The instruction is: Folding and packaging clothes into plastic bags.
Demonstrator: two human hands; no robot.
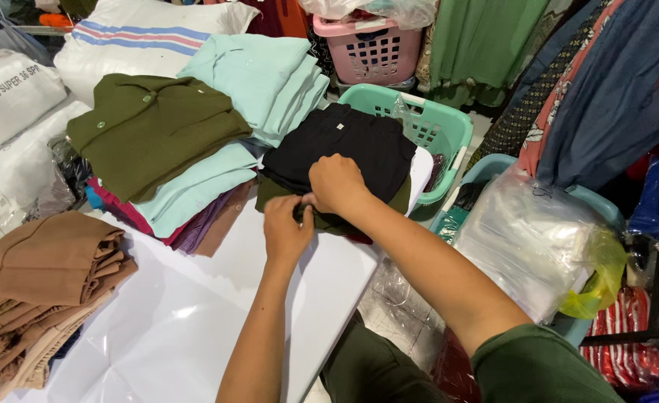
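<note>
Left hand (286, 233) pinched shut on the near edge of a folded black cloth garment (342, 147); right hand (336, 183) curled loosely, pressing flat on the same hem. Garment atop an olive-and-maroon pile at the far edge of a white glossy table (187, 321). Just behind, a mint plastic basket (449, 138). Leftward, folded olive shirt (154, 130), mint shirts (258, 75), tan stack (42, 276). Rightward, clear plastic bags (527, 235).

A white woven sack (131, 45) with blue and pink stripes lies at the top left, a white printed sack (8, 101) at the left edge, a clear bag (370, 9) over the pink basket, and a stack of clear plastic bags (527, 239) in the blue basket on the right
</note>
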